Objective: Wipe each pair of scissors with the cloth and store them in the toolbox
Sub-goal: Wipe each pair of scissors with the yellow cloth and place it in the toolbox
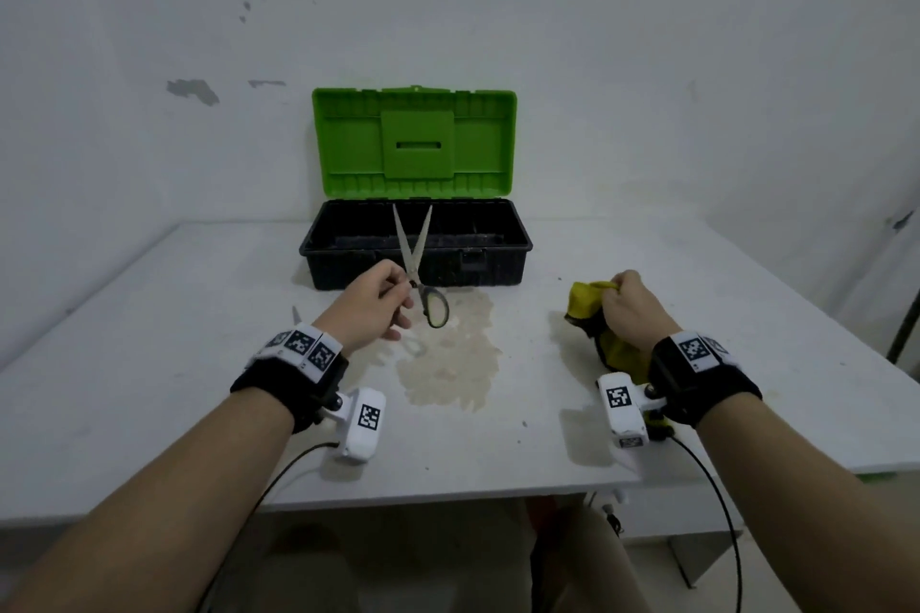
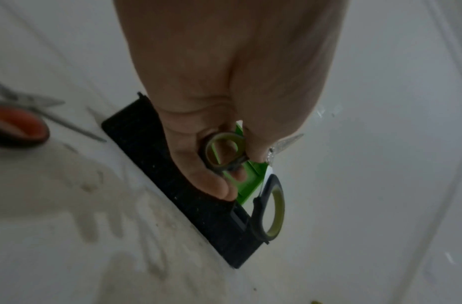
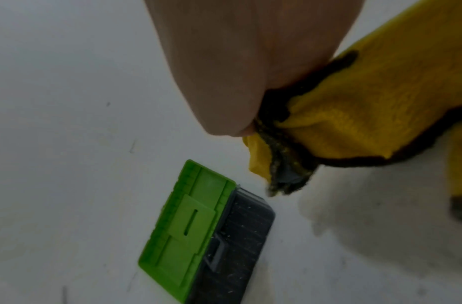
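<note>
A white table (image 1: 149,388) stands against a scuffed white wall (image 1: 647,65), its top marked by a pale brownish stain (image 1: 453,363) near the middle. At the back of it sits the toolbox (image 1: 415,244), a black ribbed plastic tub with its bright green lid (image 1: 413,142) standing upright and open. The left hand (image 1: 371,309) pinches one loop of the green-handled scissors (image 1: 415,264), lifted in front of the toolbox; the steel blades are spread in a V and point up and away toward the box, the other dark, green-lined loop hanging nearest the person. The right hand (image 1: 630,311) is curled round a bunched yellow cloth (image 1: 587,301), fleecy with dark stitched edging, which trails onto the table. A second pair, the orange-handled scissors (image 2: 19,125), lies flat on the table left of the left hand.
</note>
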{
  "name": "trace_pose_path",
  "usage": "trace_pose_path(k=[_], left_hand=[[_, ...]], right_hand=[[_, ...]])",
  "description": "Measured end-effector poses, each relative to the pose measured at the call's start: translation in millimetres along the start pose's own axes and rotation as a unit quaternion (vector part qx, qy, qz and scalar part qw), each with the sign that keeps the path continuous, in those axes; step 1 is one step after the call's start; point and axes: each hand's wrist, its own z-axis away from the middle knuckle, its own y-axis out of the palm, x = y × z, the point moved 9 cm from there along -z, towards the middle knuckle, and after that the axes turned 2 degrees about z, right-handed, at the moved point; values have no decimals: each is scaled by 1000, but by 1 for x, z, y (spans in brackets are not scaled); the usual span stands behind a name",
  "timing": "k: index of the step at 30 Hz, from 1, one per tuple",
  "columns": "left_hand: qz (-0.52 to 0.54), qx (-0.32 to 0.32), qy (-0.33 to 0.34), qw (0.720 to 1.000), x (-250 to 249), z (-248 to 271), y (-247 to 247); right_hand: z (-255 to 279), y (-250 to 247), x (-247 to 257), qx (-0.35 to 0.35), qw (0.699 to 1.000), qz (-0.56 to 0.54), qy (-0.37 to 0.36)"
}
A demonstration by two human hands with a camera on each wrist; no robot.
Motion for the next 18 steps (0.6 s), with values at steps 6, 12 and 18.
trace_pose_path(k=[6, 12, 18], left_hand=[[93, 45, -41, 994, 5, 13, 54], [42, 62, -45, 996, 1, 20, 81], [29, 35, -33, 998, 0, 30, 83]], right_hand=[[37, 5, 38, 42, 972, -206, -106], [60, 18, 46, 116, 938, -278, -173], [63, 28, 38, 110, 933, -316, -135]])
